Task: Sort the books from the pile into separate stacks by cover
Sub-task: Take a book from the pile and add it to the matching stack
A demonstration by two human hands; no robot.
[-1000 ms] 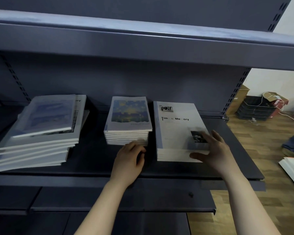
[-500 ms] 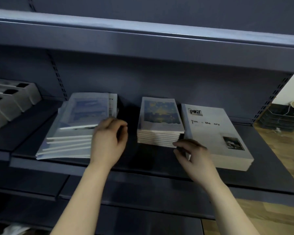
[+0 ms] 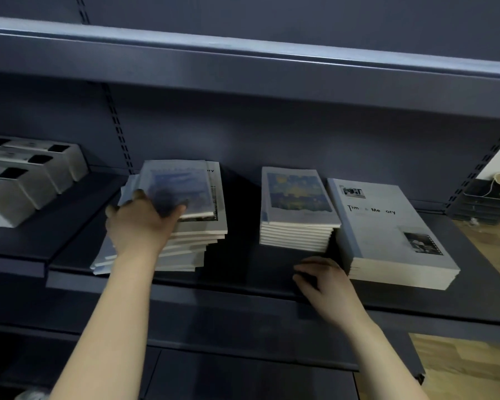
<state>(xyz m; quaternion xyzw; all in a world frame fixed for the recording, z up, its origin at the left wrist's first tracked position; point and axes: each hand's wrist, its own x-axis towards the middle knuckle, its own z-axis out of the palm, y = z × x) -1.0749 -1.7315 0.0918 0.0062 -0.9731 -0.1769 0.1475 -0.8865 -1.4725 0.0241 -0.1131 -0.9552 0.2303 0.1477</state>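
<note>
A dark grey metal shelf (image 3: 243,272) runs across the view, with another shelf board above it and a slotted back panel behind. Wood flooring shows at the far right, along with a stack of dark trays (image 3: 479,202).

Three groups of books sit on the shelf. At the left is an untidy pile (image 3: 191,241), its books fanned out and skewed. Its top book (image 3: 182,186) has a blurred blue cover picture. In the middle is a neat stack (image 3: 296,223) of smaller books, the top cover showing a blue and yellow painting. Just beside it on the right, touching or nearly so, is a stack of larger white books (image 3: 393,241) with a black title and a small dark photo near the lower corner.

The left hand (image 3: 140,223) lies on the near left corner of the pile's top book, fingers spread over the cover and thumb against its front edge. It looks like a loose hold on that book, but motion blur hides whether it is truly gripped.

The right hand (image 3: 326,281) rests on the shelf's front edge, just before the gap between the middle and right stacks. Its fingers are curled downward and it holds nothing.

At the far left, on a neighbouring shelf section, several grey boxes (image 3: 32,180) with dark openings stand in a row.
</note>
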